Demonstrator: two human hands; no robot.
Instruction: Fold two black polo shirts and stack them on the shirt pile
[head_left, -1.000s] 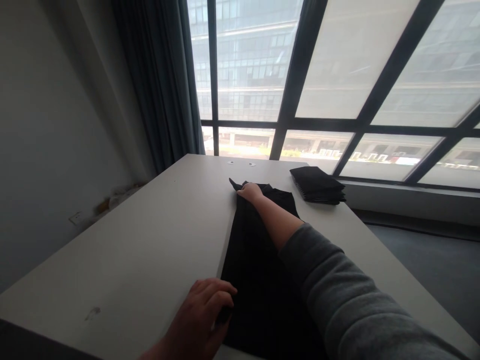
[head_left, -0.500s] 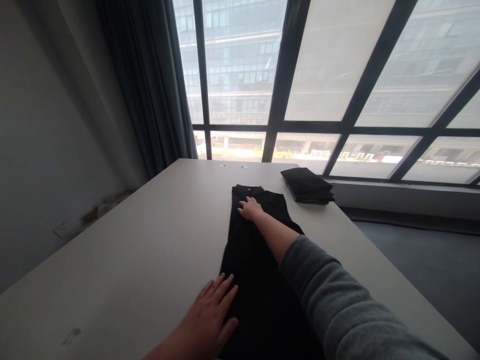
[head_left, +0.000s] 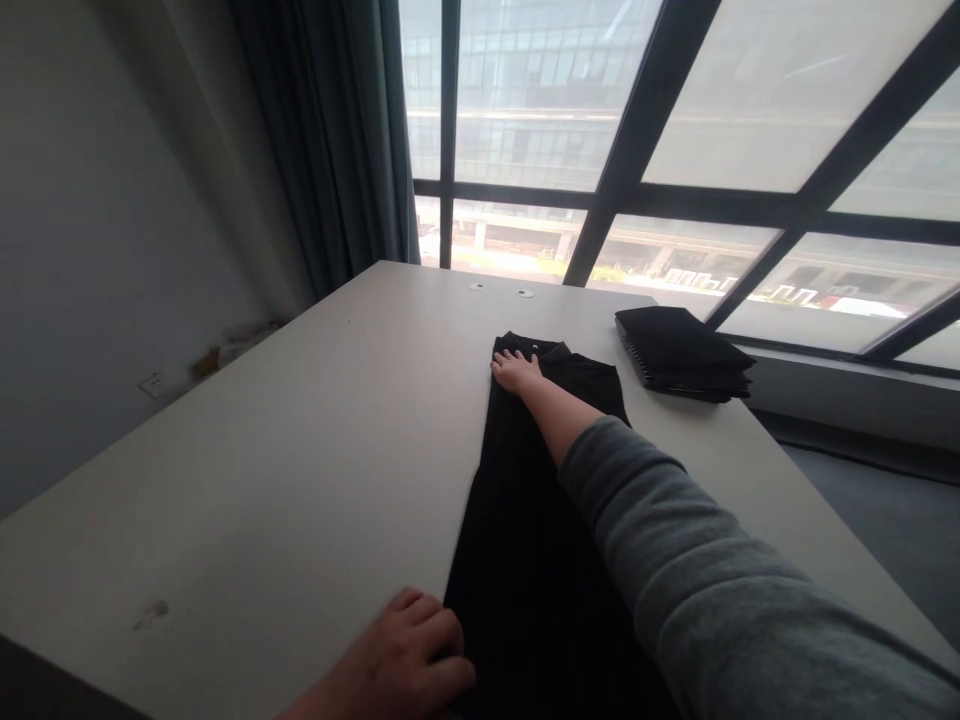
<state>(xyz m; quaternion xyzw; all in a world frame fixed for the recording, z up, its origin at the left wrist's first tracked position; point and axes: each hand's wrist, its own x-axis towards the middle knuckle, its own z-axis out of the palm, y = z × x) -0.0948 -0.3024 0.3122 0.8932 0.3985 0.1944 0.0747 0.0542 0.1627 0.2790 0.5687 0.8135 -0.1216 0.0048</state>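
Note:
A pair of black trousers (head_left: 517, 520) lies folded lengthwise on the white table (head_left: 300, 450), waistband toward the window. My right hand (head_left: 516, 372) reaches far out and rests flat on the waistband end, fingers stretched apart. A grey sleeve covers that arm. My left hand (head_left: 409, 660) sits at the near left edge of the trousers, fingers curled and closed on the fabric's edge.
A stack of folded black garments (head_left: 682, 352) sits at the table's far right corner. Two small round caps (head_left: 499, 290) lie near the far edge. A dark curtain (head_left: 330, 130) hangs at the left of the large window. Wall and a socket are at left.
My left hand was spread flat on the trousers and has now curled shut on their near edge. My right hand stays flat near the waistband. The camera view shifted slightly.

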